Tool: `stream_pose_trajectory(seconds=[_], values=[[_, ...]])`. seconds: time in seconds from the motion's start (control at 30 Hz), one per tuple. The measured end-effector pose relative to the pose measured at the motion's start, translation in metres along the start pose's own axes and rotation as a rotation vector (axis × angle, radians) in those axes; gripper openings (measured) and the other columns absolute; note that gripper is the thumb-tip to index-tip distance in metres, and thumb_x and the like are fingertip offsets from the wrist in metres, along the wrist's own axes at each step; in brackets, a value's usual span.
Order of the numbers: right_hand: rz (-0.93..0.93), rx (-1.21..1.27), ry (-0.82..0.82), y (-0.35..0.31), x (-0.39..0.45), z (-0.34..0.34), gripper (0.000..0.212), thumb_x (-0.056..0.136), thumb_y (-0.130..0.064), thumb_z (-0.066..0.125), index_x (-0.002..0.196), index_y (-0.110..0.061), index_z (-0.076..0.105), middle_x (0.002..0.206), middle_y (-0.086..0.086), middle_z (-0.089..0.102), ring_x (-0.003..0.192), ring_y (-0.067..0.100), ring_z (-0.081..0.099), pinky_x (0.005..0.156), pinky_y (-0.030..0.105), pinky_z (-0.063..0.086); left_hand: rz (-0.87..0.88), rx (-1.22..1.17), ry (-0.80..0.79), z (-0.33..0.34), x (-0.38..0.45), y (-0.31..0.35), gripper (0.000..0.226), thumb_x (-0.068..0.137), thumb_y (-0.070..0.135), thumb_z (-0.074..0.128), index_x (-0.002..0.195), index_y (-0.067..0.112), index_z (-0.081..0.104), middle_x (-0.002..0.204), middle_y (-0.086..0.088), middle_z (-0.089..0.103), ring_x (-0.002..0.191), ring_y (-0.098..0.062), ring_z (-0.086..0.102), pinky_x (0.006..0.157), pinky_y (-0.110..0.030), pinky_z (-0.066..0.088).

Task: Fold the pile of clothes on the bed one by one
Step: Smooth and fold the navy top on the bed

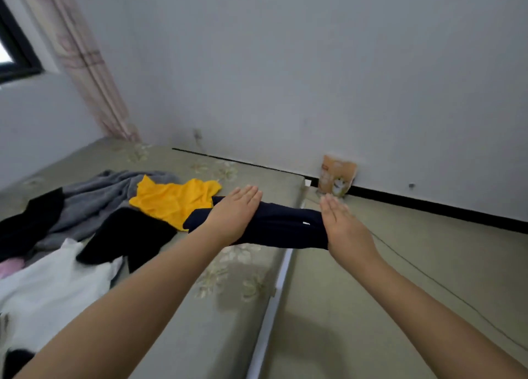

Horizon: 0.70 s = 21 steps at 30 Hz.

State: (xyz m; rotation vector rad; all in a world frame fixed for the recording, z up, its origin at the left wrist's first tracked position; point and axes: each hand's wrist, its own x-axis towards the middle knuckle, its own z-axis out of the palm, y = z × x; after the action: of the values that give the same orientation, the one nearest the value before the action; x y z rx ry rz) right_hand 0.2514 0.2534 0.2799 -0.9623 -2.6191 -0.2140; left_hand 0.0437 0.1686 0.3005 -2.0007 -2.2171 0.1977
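Head view: the left hand (235, 214) lies flat, fingers straight and together, pressing the left part of a folded navy garment (281, 227). The right hand (347, 230) stands on edge with straight fingers against the garment's right end, which overhangs the bed (228, 307) edge. This piece looks nearly folded, likely being smoothed. Left of the navy garment, a yellow garment (171, 200) touches it; beyond lie a black garment (128, 235), a grey garment (94, 195) and a white garment (51, 287), all loose and unfolded, so most of the pile remains.
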Motion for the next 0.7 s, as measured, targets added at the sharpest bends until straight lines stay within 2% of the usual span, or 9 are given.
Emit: stream_pose_trajectory(seconds=[0.07,0.13,0.2,0.27,0.33,0.37,0.43,0.5,0.7], values=[[0.004,-0.015,0.053,0.043,0.023,-0.017,0.075,0.024,0.024,0.076,0.098,0.019,0.061,0.097,0.034,0.064,0.085,0.044,0.065,0.063,0.052,0.053,0.025,0.018,0.064,-0.027,0.046,0.013,0.061,0.093,0.003,0.030,0.145,0.006,-0.002,0.155,-0.010,-0.001,0.143,-0.019,0.000,0.113,-0.026,-0.004],[0.002,-0.047,0.101,0.080,0.047,-0.029,0.069,0.030,0.027,0.071,0.098,0.021,0.060,0.098,0.036,0.063,0.087,0.047,0.064,0.065,0.054,0.052,0.069,0.053,0.120,-0.053,0.089,0.021,0.059,0.094,0.004,0.028,0.145,0.006,-0.001,0.155,-0.010,-0.001,0.143,-0.019,0.001,0.113,-0.026,-0.004],[0.030,-0.027,0.142,0.114,0.071,-0.035,0.063,0.046,0.031,0.060,0.108,0.023,0.053,0.110,0.041,0.055,0.099,0.053,0.057,0.079,0.060,0.048,0.084,0.079,0.168,-0.075,0.132,0.026,0.059,0.094,0.003,0.027,0.145,0.006,-0.002,0.155,-0.010,-0.001,0.143,-0.019,0.001,0.113,-0.026,-0.003],[0.056,0.005,0.172,0.148,0.102,-0.038,0.061,0.058,0.031,0.048,0.119,0.022,0.044,0.123,0.041,0.045,0.112,0.056,0.046,0.093,0.062,0.038,0.086,0.097,0.222,-0.093,0.178,0.023,0.060,0.093,0.002,0.027,0.145,0.006,-0.004,0.155,-0.010,-0.003,0.143,-0.019,0.000,0.113,-0.026,-0.003],[0.063,-0.008,0.207,0.179,0.140,-0.037,0.063,0.058,0.032,0.048,0.120,0.022,0.043,0.124,0.041,0.044,0.113,0.056,0.045,0.093,0.063,0.035,0.094,0.113,0.259,-0.105,0.226,0.017,0.061,0.093,0.002,0.028,0.145,0.006,-0.003,0.155,-0.010,-0.002,0.143,-0.019,0.000,0.113,-0.026,-0.003],[0.051,-0.025,0.220,0.194,0.162,-0.037,0.064,0.060,0.030,0.047,0.123,0.021,0.040,0.127,0.040,0.041,0.116,0.055,0.042,0.097,0.061,0.032,0.094,0.112,0.277,-0.109,0.251,0.012,0.061,0.093,0.001,0.028,0.145,0.006,-0.002,0.155,-0.010,-0.002,0.143,-0.018,0.001,0.113,-0.026,-0.003],[-0.008,-0.078,0.238,0.228,0.214,-0.037,0.065,0.075,0.022,0.037,0.137,0.013,0.020,0.144,0.033,0.020,0.135,0.045,0.023,0.113,0.046,0.016,0.082,0.090,0.325,-0.117,0.304,-0.001,0.062,0.091,0.000,0.030,0.145,0.006,0.000,0.155,-0.009,0.000,0.143,-0.018,0.002,0.112,-0.025,-0.002],[0.001,-0.132,0.173,0.258,0.269,-0.041,0.065,0.085,0.011,0.029,0.143,0.003,0.001,0.153,0.021,0.001,0.143,0.029,0.005,0.116,0.032,0.001,0.077,0.060,0.352,-0.128,0.358,-0.017,0.063,0.090,-0.003,0.031,0.145,0.006,0.002,0.155,-0.009,0.002,0.143,-0.017,0.003,0.112,-0.025,-0.001],[0.071,-0.223,0.166,0.338,0.423,-0.054,0.065,0.088,0.007,0.026,0.144,-0.001,-0.003,0.155,0.014,-0.003,0.143,0.023,0.001,0.114,0.029,-0.001,0.076,0.004,0.461,-0.177,0.530,-0.065,0.061,0.091,-0.002,0.030,0.145,0.007,0.004,0.155,-0.008,0.003,0.142,-0.016,0.005,0.112,-0.024,-0.002]])
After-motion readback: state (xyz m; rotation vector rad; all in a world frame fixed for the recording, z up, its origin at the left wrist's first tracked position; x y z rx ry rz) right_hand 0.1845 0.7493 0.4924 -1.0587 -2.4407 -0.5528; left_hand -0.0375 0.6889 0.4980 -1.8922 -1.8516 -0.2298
